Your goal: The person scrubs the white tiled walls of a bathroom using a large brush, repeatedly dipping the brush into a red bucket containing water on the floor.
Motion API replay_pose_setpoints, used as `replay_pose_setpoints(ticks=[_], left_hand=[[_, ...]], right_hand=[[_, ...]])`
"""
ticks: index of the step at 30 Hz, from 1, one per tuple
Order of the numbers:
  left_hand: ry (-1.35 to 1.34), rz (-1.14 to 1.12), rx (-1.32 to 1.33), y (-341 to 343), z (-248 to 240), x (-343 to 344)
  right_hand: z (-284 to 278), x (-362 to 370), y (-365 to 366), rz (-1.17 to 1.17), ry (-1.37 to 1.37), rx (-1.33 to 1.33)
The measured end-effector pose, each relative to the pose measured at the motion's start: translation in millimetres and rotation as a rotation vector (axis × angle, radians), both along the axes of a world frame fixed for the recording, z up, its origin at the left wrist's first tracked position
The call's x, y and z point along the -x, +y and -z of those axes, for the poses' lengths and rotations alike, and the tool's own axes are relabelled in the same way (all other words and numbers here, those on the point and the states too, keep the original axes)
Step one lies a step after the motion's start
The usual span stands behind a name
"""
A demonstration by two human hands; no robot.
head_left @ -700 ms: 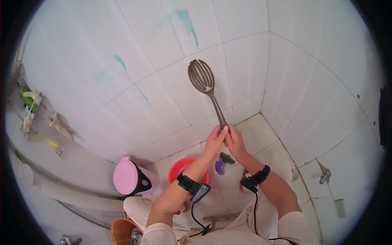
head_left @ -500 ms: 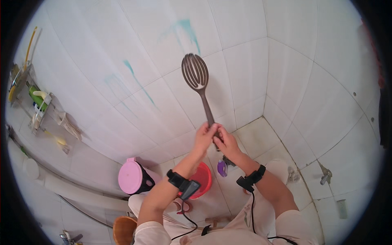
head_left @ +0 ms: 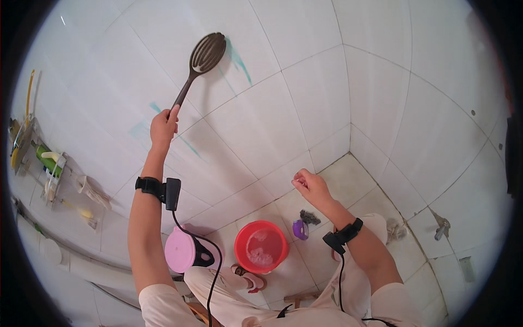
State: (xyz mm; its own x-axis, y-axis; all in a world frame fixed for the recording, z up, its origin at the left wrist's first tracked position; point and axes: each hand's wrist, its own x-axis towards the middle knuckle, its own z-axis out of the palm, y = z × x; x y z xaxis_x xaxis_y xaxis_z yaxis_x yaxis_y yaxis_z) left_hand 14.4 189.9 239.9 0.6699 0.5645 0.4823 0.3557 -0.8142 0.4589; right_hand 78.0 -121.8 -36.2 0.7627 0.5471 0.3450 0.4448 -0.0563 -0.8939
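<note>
My left hand (head_left: pixel 164 126) is raised high against the white tiled wall (head_left: pixel 305 92) and grips the handle of a dark slotted spatula (head_left: pixel 203 60). The spatula's slotted head points up and right, close to a teal streak on the tile. My right hand (head_left: pixel 308 186) hangs lower, over the floor near the corner, with its fingers loosely curled and nothing seen in it. Both wrists wear black bands with cables running down.
A red bucket (head_left: pixel 261 246) with water stands on the floor between my knees. A pink-lidded container (head_left: pixel 182 250) sits to its left, a small purple object (head_left: pixel 300 229) and a dark scrubber (head_left: pixel 310 217) to its right. A wire rack (head_left: pixel 46 169) with bottles hangs at left.
My right hand has let go of the spatula handle and dropped lower. My left hand has swung the spatula up and to the left along the wall.
</note>
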Motion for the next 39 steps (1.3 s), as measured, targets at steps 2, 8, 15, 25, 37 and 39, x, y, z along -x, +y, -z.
replay_pose_setpoints(ticks=[2, 8, 15, 25, 37, 39], left_hand=[[0.058, -0.001, -0.040, 18.8, 20.5, -3.8], [0.271, 0.015, -0.313, 48.5, 89.9, -5.3], [-0.121, 0.090, -0.019, 43.0, -40.1, -34.3], [0.463, 0.104, -0.522, 36.9, 111.2, -28.8], [-0.015, -0.029, -0.092, 70.3, -0.9, 13.2], [0.112, -0.008, -0.383, 82.5, 50.8, 23.0]], right_hand=[[1.1, -2.8, 2.5, 0.055, -0.079, 0.008], [5.9, -13.2, 11.4, 0.066, -0.154, 0.102], [17.5, -61.4, 23.1, 0.134, -0.195, 0.234], [-4.1, -129.7, 33.3, 0.116, -0.240, 0.334], [-69.9, -127.9, 44.6, 0.117, -0.261, 0.261], [-75.9, -112.8, 55.6, 0.067, -0.234, 0.256]])
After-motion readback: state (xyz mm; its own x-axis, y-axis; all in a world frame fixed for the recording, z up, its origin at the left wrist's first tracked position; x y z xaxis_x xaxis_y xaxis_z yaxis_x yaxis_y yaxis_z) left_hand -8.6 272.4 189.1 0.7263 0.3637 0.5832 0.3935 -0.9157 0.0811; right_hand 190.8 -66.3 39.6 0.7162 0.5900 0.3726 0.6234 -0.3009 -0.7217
